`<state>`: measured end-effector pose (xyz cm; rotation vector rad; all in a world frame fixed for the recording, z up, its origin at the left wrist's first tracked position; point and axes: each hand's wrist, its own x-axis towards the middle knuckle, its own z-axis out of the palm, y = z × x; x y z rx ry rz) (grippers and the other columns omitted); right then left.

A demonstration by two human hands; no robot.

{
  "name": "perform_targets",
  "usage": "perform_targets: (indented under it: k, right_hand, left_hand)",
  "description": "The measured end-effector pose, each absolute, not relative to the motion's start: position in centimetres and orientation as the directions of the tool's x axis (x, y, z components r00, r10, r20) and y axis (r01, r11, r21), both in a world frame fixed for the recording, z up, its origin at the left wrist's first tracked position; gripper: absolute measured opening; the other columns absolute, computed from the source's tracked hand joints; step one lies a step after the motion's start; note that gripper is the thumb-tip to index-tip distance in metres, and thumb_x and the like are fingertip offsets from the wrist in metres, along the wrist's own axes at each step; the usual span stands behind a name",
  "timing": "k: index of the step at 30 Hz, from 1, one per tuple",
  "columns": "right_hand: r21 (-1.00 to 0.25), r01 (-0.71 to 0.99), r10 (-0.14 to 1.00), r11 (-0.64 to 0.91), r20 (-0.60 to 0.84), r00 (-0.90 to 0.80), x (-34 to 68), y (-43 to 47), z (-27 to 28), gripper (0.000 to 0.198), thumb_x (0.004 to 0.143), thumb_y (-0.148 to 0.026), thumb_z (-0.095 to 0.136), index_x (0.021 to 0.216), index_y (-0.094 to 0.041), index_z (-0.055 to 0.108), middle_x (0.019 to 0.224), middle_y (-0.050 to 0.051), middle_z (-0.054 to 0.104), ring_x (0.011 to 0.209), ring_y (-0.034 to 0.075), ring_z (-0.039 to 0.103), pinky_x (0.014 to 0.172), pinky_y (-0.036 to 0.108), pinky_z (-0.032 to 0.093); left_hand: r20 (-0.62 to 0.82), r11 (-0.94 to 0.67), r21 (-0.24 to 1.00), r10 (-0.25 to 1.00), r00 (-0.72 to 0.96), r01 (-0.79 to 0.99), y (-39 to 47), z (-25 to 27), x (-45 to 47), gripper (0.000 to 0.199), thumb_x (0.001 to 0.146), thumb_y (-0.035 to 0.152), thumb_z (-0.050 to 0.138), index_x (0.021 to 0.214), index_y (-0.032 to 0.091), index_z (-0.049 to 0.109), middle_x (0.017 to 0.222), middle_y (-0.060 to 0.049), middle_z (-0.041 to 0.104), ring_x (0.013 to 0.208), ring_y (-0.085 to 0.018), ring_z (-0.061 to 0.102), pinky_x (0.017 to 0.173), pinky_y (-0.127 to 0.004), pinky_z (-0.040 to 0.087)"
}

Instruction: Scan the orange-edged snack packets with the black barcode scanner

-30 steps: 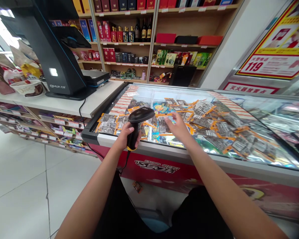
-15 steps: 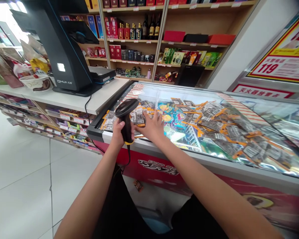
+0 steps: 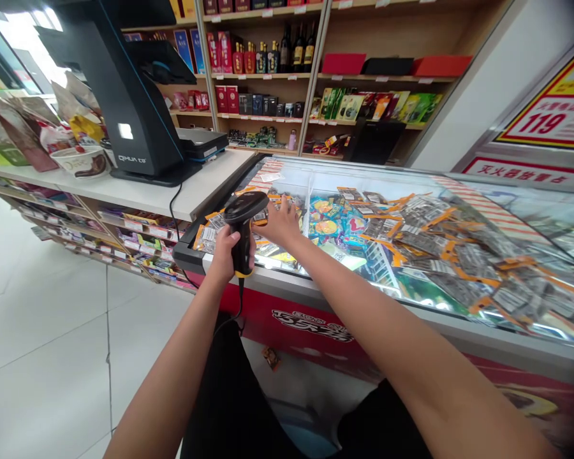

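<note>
My left hand (image 3: 226,250) grips the handle of a black barcode scanner (image 3: 244,217) with a yellow base and a hanging cable. Its head points right, over the left end of a chest freezer's glass lid (image 3: 473,210). My right hand (image 3: 278,224) lies just right of the scanner head, fingers on a small orange-edged packet (image 3: 262,221) on the lid. Several more orange-edged silver packets (image 3: 425,220) and colourful packets (image 3: 335,226) are spread over the glass.
Left of the freezer stands a white counter (image 3: 138,191) with a black checkout terminal (image 3: 124,108), a printer (image 3: 201,141) and a snack bowl (image 3: 83,160). Wooden shelves (image 3: 310,76) with bottles and boxes line the back wall. A small wrapper (image 3: 270,357) lies on the floor.
My right hand has drawn a packet from the middle of the lid leftward to the scanner head. The scanner stayed in my left hand. The view has shifted left.
</note>
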<state>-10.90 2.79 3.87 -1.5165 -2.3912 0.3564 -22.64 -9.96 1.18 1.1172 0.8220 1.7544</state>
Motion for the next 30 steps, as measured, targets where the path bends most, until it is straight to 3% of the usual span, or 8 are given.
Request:
perform_targets:
  k: [4, 8, 10, 14, 19, 23, 26, 30]
  right_hand:
    - [-0.508, 0.742, 0.893, 0.439, 0.154, -0.423, -9.4, 4.7, 4.3, 0.124, 0.099, -0.090, 0.057, 0.192, -0.022, 0.012, 0.197, 0.020, 0.011, 0.180, 0.053, 0.013, 0.140, 0.078, 0.015]
    - [-0.538, 0.654, 0.844, 0.532, 0.402, -0.355, -4.5, 9.0, 5.1, 0.085, 0.118, -0.062, 0.028, 0.184, -0.010, 0.038, 0.189, 0.022, 0.039, 0.175, 0.034, 0.036, 0.144, 0.054, 0.027]
    - [-0.456, 0.773, 0.881, 0.440, 0.387, -0.273, -1.0, 11.6, 5.3, 0.074, 0.118, -0.051, 0.034, 0.174, -0.007, 0.052, 0.179, 0.025, 0.053, 0.169, 0.035, 0.046, 0.142, 0.051, 0.032]
    - [-0.150, 0.954, 0.950, 0.259, 0.216, -0.224, 5.2, 15.3, 5.5, 0.069, 0.115, -0.049, 0.048, 0.169, -0.008, 0.061, 0.173, 0.027, 0.059, 0.168, 0.045, 0.044, 0.138, 0.063, 0.031]
    - [0.038, 0.945, 0.940, 0.325, 0.097, -0.328, 6.7, 15.9, 6.1, 0.054, 0.114, -0.046, 0.053, 0.146, -0.011, 0.078, 0.148, 0.027, 0.077, 0.143, 0.045, 0.069, 0.129, 0.066, 0.038]
    - [-0.120, 0.902, 0.906, 0.416, 0.146, -0.398, 5.5, 14.6, 7.4, 0.041, 0.114, -0.037, 0.055, 0.138, -0.014, 0.079, 0.131, 0.022, 0.083, 0.124, 0.037, 0.077, 0.118, 0.053, 0.050]
    - [-0.243, 0.873, 0.906, 0.422, 0.138, -0.399, 5.0, 13.6, 7.9, 0.048, 0.108, -0.037, 0.070, 0.151, -0.015, 0.073, 0.146, 0.023, 0.077, 0.130, 0.036, 0.075, 0.111, 0.046, 0.057]
    - [-0.224, 0.900, 0.927, 0.375, 0.092, -0.363, 5.2, 12.7, 8.0, 0.057, 0.102, -0.052, 0.080, 0.145, -0.015, 0.078, 0.149, 0.028, 0.075, 0.133, 0.045, 0.074, 0.110, 0.051, 0.060]
  left_hand:
    - [0.351, -0.384, 0.873, 0.923, -0.160, -0.302, -10.3, 1.1, -22.8, 0.054, 0.085, 0.068, 0.076, 0.106, 0.023, 0.056, 0.060, 0.007, 0.064, 0.033, -0.015, 0.054, 0.033, -0.024, 0.039]
    - [0.363, -0.384, 0.878, 0.923, -0.126, -0.286, -10.4, 1.1, -23.0, 0.052, 0.088, 0.067, 0.074, 0.106, 0.022, 0.057, 0.060, 0.006, 0.065, 0.033, -0.014, 0.053, 0.034, -0.025, 0.043]
    - [0.358, -0.372, 0.884, 0.928, -0.103, -0.283, -10.4, 1.1, -23.0, 0.053, 0.087, 0.068, 0.075, 0.106, 0.022, 0.057, 0.060, 0.006, 0.065, 0.033, -0.015, 0.053, 0.034, -0.025, 0.044]
    - [0.332, -0.336, 0.899, 0.941, -0.062, -0.283, -10.2, 1.2, -23.0, 0.056, 0.086, 0.071, 0.076, 0.105, 0.022, 0.057, 0.058, 0.005, 0.064, 0.033, -0.017, 0.055, 0.032, -0.025, 0.043]
    - [0.322, -0.322, 0.909, 0.946, -0.046, -0.266, -10.3, 1.3, -23.0, 0.055, 0.087, 0.071, 0.073, 0.105, 0.022, 0.056, 0.059, 0.005, 0.065, 0.033, -0.016, 0.055, 0.032, -0.024, 0.044]
    - [0.324, -0.323, 0.906, 0.945, -0.043, -0.273, -10.3, 1.1, -23.1, 0.056, 0.086, 0.072, 0.075, 0.107, 0.023, 0.056, 0.058, 0.005, 0.065, 0.032, -0.016, 0.055, 0.032, -0.023, 0.043]
    - [0.319, -0.322, 0.904, 0.946, -0.056, -0.281, -10.4, 1.1, -23.1, 0.055, 0.087, 0.071, 0.075, 0.106, 0.023, 0.056, 0.058, 0.006, 0.064, 0.032, -0.016, 0.055, 0.032, -0.022, 0.041]
    - [0.316, -0.319, 0.906, 0.947, -0.055, -0.277, -10.5, 1.2, -23.0, 0.054, 0.087, 0.069, 0.075, 0.106, 0.022, 0.056, 0.058, 0.006, 0.064, 0.031, -0.015, 0.054, 0.031, -0.022, 0.041]
